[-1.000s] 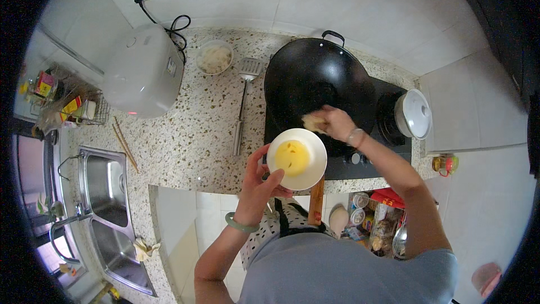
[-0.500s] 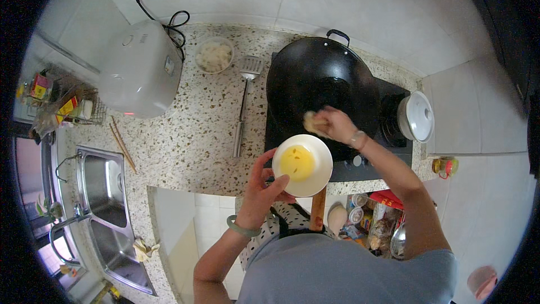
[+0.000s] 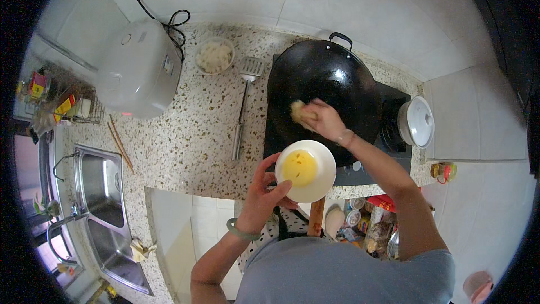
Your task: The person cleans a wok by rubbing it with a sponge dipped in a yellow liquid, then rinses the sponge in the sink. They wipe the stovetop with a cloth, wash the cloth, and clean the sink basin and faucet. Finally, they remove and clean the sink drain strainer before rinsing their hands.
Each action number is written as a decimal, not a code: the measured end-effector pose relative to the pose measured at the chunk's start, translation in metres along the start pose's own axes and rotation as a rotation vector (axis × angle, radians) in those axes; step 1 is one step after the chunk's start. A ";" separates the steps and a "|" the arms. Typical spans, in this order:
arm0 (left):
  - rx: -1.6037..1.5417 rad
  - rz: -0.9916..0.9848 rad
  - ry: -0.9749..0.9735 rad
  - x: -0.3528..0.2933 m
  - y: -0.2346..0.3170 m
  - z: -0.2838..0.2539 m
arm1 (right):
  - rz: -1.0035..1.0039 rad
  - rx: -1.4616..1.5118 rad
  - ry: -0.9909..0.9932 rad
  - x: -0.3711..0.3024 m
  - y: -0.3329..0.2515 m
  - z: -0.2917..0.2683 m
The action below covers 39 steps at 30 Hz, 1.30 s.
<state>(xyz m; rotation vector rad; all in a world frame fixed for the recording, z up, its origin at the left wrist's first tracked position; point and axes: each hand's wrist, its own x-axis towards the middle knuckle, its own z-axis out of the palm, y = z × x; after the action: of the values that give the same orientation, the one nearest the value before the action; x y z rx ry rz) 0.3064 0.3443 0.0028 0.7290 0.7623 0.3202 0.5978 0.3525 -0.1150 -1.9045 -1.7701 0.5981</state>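
Observation:
My left hand [image 3: 269, 188] is closed on the rim of a white bowl [image 3: 324, 177], thumb over the near edge. Yellow liquid [image 3: 300, 168] with a few darker spots pools in its bottom. Over the near left part of a large black wok [image 3: 349, 84], my right hand [image 3: 322, 119] grips a pale yellowish crumpled wad [image 3: 298, 111], slightly blurred; its material is unclear. The wad is against or just above the wok's inner wall; I cannot tell which. A wooden handle [image 3: 316, 218] shows below the bowl, toward my body.
Left of the wok lie a slotted metal turner [image 3: 243, 107] and a bowl of white food [image 3: 215, 56]. Farther left stand a rice cooker [image 3: 138, 70], chopsticks [image 3: 120, 143] and a double sink [image 3: 104, 191]. A lidded white pot [image 3: 417, 121] sits at the right.
My right hand has moved left and farther into the wok with the wad. The bowl in my left hand has shifted slightly right and toward me.

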 end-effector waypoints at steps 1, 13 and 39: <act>0.008 -0.010 0.004 0.001 0.001 0.003 | -0.091 -0.085 0.099 0.016 0.008 0.008; -0.034 0.016 -0.012 0.003 0.001 -0.003 | 0.068 -0.306 -0.171 -0.051 0.019 -0.042; -0.091 0.013 0.030 -0.001 0.001 0.003 | -0.426 -0.473 0.165 0.063 0.006 -0.021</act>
<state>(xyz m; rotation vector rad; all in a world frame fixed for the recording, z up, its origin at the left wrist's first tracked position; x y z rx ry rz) 0.3080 0.3437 0.0054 0.6450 0.7666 0.3764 0.6198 0.4140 -0.1025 -1.6981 -2.2508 -0.1396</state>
